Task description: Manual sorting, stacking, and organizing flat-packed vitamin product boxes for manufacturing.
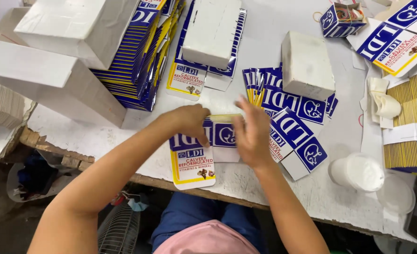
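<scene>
White and worn, the table (pixel 246 181) carried everything, and places below are given from the flat carton (pixel 193 157) lying near its front edge. Behind it to the left leaned a tall stack of flattened cartons (pixel 142 51). Behind it to the right sat a white block (pixel 307 66). The left hand (pixel 187 122) pressed on the carton's top with curled fingers; the right hand (pixel 253 134) pinched that edge, fingers blurred.

carton stack (pixel 195 157) btwn hands, cup (pixel 357 171) right
</scene>
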